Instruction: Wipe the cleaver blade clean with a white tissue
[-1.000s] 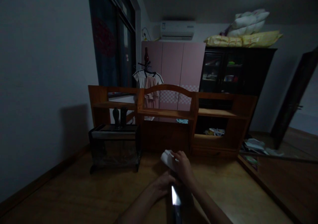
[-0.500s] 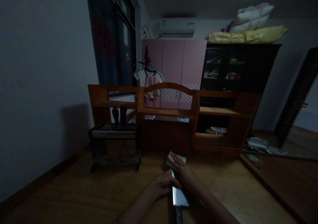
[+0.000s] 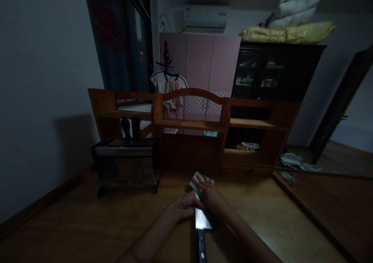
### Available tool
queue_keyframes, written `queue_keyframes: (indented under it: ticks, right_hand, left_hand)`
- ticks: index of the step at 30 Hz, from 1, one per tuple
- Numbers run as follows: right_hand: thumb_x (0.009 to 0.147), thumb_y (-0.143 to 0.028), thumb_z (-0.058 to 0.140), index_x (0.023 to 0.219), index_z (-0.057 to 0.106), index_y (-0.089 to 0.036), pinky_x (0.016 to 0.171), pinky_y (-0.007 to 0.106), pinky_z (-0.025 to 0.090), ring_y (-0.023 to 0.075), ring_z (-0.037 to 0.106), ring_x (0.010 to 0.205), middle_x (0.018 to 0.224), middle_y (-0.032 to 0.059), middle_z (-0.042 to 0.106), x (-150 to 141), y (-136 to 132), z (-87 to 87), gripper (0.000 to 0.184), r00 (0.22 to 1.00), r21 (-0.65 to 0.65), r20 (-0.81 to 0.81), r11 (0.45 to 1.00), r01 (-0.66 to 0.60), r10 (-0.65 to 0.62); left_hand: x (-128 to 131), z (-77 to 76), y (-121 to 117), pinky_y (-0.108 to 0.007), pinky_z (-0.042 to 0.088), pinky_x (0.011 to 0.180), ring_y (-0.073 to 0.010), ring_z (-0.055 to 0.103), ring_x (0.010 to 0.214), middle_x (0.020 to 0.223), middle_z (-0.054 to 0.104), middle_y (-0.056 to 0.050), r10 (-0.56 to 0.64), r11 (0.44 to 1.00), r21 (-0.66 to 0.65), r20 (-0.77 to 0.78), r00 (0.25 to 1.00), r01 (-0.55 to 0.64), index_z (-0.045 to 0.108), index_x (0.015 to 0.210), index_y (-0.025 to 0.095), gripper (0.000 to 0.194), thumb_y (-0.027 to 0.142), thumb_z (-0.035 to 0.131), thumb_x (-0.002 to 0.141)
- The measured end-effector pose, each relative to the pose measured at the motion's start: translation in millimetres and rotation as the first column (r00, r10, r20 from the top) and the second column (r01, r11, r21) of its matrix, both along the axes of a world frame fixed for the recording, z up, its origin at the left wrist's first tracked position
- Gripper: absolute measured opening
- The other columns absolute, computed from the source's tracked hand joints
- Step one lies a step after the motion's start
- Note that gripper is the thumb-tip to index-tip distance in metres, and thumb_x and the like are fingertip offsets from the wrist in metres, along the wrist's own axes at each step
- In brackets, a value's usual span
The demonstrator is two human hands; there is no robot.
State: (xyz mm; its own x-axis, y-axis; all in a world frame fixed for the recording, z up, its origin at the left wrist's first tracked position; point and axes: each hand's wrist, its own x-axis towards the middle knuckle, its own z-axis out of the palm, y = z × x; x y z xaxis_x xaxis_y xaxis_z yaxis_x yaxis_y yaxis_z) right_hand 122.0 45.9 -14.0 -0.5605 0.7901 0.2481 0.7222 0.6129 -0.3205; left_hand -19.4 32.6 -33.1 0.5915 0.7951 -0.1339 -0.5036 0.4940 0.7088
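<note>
A kitchen knife (image 3: 202, 219) with a broad, shiny blade lies over the wooden surface, its black riveted handle pointing toward me. My left hand (image 3: 185, 206) is closed on the blade from the left side, thumb across the metal. At the far end of the blade, my right hand (image 3: 209, 193) presses a folded white tissue or cloth (image 3: 197, 175) against it with fingers extended. Both hands partly hide the far half of the blade and its tip.
To the left stands a dark knife holder (image 3: 125, 169) with black handles sticking up. A wooden shelf unit (image 3: 189, 125) runs along the back of the wooden surface (image 3: 163, 216). A raised wooden edge (image 3: 303, 206) borders the right side.
The whole view has shifted a little, so everything sits slightly higher and further left. Both hands keep nearly the same hold on the knife and the white piece.
</note>
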Motion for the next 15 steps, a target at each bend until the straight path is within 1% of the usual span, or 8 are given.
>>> queue_keyframes:
  ticks: [3,5,7,11,13,15]
  right_hand:
    - [0.089,-0.011,0.046,0.150,0.029,-0.024,0.115,0.048,0.023,0.0286,0.020,0.145,0.157,0.0087,0.026,6,2,-6.1,0.065,0.999,0.009,-0.032,1.000,0.014,-0.014]
    - [0.089,-0.008,0.042,0.150,0.030,-0.021,0.115,0.043,0.026,0.0256,0.024,0.144,0.157,0.0097,0.025,14,4,-8.2,0.064,0.999,-0.001,-0.046,1.000,0.018,-0.018]
    - [0.089,-0.006,0.039,0.149,0.032,-0.020,0.114,0.040,0.029,0.0231,0.030,0.142,0.156,0.0100,0.027,23,6,-8.2,0.062,0.999,-0.018,-0.042,1.000,0.011,-0.012]
    - [0.093,-0.010,0.034,0.148,0.033,-0.021,0.112,0.040,0.033,0.0228,0.036,0.139,0.156,0.0101,0.027,40,6,-4.7,0.056,0.999,-0.031,-0.041,0.999,0.012,-0.013]
    - [0.094,-0.012,0.033,0.149,0.032,-0.020,0.110,0.039,0.035,0.0231,0.038,0.138,0.155,0.0110,0.027,44,3,-3.3,0.055,0.999,-0.024,-0.044,1.000,0.017,-0.018]
    - [0.093,-0.011,0.032,0.149,0.032,-0.019,0.111,0.040,0.035,0.0239,0.037,0.138,0.155,0.0114,0.027,44,-1,-3.4,0.056,0.998,-0.013,-0.048,0.999,0.030,-0.030]
  left_hand:
    - [-1,-1.2,2,-0.040,0.043,0.095,-0.0294,0.066,0.101,0.098,0.071,-0.005,-0.017,1.000,-0.020,0.002,1.000,0.017,0.062,0.099,0.019,0.063,-0.015,0.057,0.047]
    - [-2,-1.0,2,-0.041,0.042,0.097,-0.0295,0.065,0.102,0.098,0.071,-0.005,-0.028,0.999,-0.033,-0.006,1.000,0.028,0.062,0.100,0.019,0.063,-0.015,0.059,0.047]
    - [-3,0.0,2,-0.042,0.041,0.098,-0.0296,0.065,0.103,0.100,0.070,-0.006,-0.043,0.998,-0.037,-0.016,0.999,0.043,0.063,0.103,0.019,0.065,-0.014,0.061,0.048]
    - [-4,1.6,3,-0.044,0.037,0.101,-0.0313,0.061,0.109,0.109,0.068,-0.007,-0.096,0.995,0.008,-0.021,0.995,0.096,0.061,0.113,0.020,0.076,-0.014,0.064,0.045]
    - [-4,1.3,2,-0.043,0.036,0.102,-0.0324,0.059,0.112,0.114,0.066,-0.008,-0.121,0.991,0.046,-0.015,0.992,0.122,0.061,0.116,0.020,0.078,-0.013,0.065,0.046]
    - [-4,0.3,2,-0.043,0.035,0.103,-0.0327,0.058,0.114,0.115,0.066,-0.008,-0.130,0.989,0.070,-0.015,0.991,0.130,0.061,0.117,0.019,0.077,-0.011,0.066,0.047]
